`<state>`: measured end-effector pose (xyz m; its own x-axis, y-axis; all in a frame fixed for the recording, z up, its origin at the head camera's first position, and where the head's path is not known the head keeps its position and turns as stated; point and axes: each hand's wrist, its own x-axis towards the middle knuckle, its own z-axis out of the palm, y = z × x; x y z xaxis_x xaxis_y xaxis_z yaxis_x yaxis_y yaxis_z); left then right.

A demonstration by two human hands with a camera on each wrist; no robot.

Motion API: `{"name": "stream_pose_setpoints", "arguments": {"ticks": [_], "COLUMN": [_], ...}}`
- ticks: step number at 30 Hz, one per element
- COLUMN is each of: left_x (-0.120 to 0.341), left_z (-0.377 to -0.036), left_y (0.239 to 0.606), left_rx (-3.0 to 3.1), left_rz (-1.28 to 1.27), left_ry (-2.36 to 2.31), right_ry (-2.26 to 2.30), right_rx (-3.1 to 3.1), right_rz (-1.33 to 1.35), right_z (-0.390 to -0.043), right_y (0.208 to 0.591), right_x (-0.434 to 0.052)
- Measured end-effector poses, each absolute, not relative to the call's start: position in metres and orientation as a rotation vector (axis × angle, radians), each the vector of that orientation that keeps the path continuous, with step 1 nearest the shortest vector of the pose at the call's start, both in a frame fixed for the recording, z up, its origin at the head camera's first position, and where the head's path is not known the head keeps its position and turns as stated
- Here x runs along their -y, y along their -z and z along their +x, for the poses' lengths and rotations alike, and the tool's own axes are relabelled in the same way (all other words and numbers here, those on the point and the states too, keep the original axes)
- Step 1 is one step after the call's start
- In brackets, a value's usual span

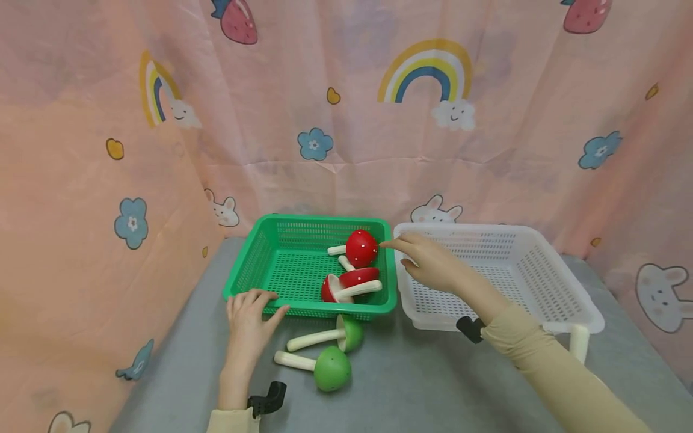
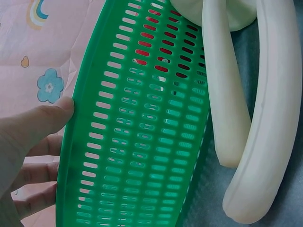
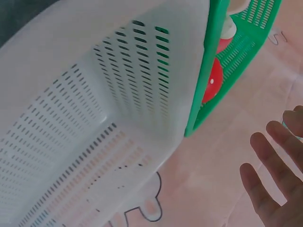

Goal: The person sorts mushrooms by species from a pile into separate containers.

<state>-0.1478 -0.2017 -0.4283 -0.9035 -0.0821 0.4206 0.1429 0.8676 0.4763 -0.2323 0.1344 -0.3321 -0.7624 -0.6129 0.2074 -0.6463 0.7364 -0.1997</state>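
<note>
My left hand [image 1: 250,316] holds the front-left rim of the green basket [image 1: 314,308]. In the left wrist view, its thumb lies on the near side of the rim and the fingers behind it. Several toy mushrooms with red, white-dotted caps, one a red mushroom [image 1: 361,248], lie at the basket's right side. My right hand [image 1: 430,261] hovers over the left side of the white basket [image 1: 563,273], its index finger pointing at that red mushroom. In the right wrist view its fingers are spread and hold nothing. Contact with the mushroom cannot be told.
Two green mushrooms lie on the grey table before the green basket: an upper green mushroom [image 1: 352,332] and a lower green mushroom [image 1: 332,368]. A pale stem [image 1: 579,343] shows by the white basket's front-right corner, partly behind the right sleeve. A pink printed curtain [image 1: 357,192] hangs behind.
</note>
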Motion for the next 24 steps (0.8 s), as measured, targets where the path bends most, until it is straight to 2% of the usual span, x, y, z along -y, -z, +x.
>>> {"name": "stream_pose_setpoints", "arguments": {"ticks": [11, 24], "left_x": [0.201, 0.202], "left_z": [-0.148, -0.148], "left_y": [0.429, 0.431], "left_rx": [2.607, 2.588], "left_rz": [-0.052, -0.057], "left_ry": [0.713, 0.712], "right_ry": [-0.6, -0.678], "right_rx": [2.807, 2.645], "right_rz": [0.785, 0.69], "right_z": [-0.197, -0.157], "right_y": [0.34, 0.36], "right_x": [-0.168, -0.207]}}
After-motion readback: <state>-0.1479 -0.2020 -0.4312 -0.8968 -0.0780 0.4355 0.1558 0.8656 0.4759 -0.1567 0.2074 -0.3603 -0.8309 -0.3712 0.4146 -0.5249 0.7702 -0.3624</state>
